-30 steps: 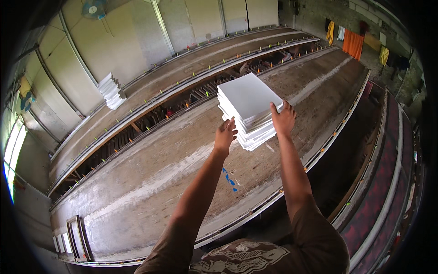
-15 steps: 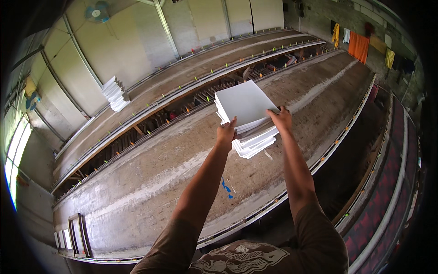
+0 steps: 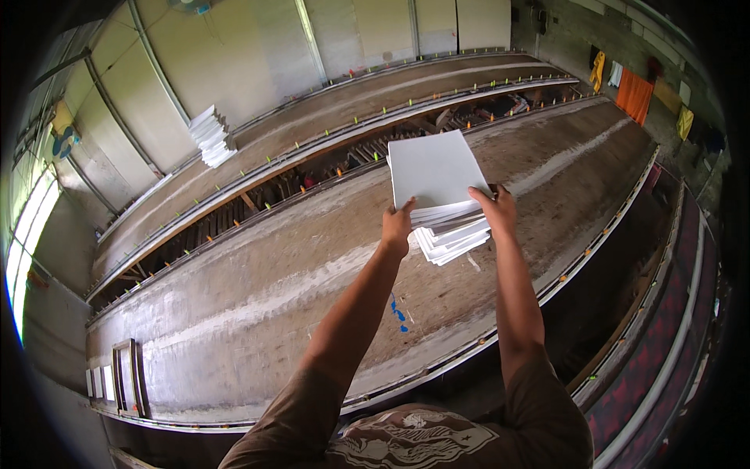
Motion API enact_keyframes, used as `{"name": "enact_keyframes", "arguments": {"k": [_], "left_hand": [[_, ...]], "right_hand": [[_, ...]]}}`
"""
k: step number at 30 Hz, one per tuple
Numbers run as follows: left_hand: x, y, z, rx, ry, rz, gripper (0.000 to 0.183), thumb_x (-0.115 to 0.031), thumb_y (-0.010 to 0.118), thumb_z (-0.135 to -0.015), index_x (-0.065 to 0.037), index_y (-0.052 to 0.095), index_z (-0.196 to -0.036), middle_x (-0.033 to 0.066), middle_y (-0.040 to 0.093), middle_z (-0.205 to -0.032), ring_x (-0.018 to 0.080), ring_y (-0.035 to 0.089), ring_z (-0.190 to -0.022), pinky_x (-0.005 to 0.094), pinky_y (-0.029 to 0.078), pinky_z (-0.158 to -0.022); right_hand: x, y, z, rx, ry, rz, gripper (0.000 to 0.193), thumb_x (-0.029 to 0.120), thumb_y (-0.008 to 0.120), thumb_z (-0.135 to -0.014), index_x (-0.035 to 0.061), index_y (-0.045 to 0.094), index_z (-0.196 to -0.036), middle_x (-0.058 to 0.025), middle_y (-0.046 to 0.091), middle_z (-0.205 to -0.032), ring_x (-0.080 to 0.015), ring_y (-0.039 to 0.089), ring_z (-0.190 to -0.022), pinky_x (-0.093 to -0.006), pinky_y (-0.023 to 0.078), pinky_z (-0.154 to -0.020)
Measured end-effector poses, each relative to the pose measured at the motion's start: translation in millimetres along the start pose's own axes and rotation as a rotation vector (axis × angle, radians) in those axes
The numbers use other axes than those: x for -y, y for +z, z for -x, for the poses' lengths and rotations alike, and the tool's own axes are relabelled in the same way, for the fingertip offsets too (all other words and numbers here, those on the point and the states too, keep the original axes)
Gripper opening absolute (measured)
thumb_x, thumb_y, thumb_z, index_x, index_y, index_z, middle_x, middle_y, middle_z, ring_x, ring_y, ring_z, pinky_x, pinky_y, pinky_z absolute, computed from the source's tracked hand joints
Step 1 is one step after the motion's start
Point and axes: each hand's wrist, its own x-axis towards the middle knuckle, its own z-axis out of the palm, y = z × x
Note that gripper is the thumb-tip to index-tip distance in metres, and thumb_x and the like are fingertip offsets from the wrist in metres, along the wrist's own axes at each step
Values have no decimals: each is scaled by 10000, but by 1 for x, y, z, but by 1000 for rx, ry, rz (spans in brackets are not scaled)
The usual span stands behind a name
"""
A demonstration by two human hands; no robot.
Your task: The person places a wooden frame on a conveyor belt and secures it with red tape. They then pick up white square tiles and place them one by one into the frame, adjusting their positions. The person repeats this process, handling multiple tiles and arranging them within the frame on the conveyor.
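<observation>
A stack of white sheets (image 3: 437, 168), paper or thin card, stands on a long brown table (image 3: 273, 297). My left hand (image 3: 398, 225) grips the near left corner, its thumb reaching the top sheet. At the near right corner my right hand (image 3: 498, 207) holds the same sheets, thumb on top and fingers at the side. Below the held part, more white sheets (image 3: 451, 244) lie unevenly, their edges jutting out toward me. The undersides of the sheets and some of my fingertips are hidden.
Another white stack (image 3: 212, 137) stands on the far table (image 3: 375, 90). A gap with wooden pieces (image 3: 351, 159) separates the tables; small coloured clips line their edges. A dark frame (image 3: 129, 375) lies at the left end. Orange cloth (image 3: 635, 98) hangs at the back right.
The held upper sheets have turned slightly and sit squarer to me. My left thumb has moved onto the top sheet. The whole view has shifted a little.
</observation>
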Motion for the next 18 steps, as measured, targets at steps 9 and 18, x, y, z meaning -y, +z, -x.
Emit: {"name": "enact_keyframes", "arguments": {"k": [9, 18], "left_hand": [[-30, -56, 59, 180, 164, 198, 534, -135, 672, -991, -8, 433, -1451, 145, 598, -1333, 280, 577, -1238, 447, 488, -1024], [-52, -254, 160, 191, 139, 333, 596, -418, 523, -1036, -83, 391, -1511, 148, 515, -1420, 326, 516, -1303, 534, 480, -1000]], "right_hand": [[64, 18, 77, -93, -196, 11, 737, 505, 813, -806, -46, 640, -1264, -185, 632, -1093, -316, 614, -1028, -405, 487, -934], [114, 125, 220, 288, -331, 36, 562, 476, 768, -881, 33, 666, -1211, -145, 686, -1018, -288, 636, -921, -406, 505, -791]]}}
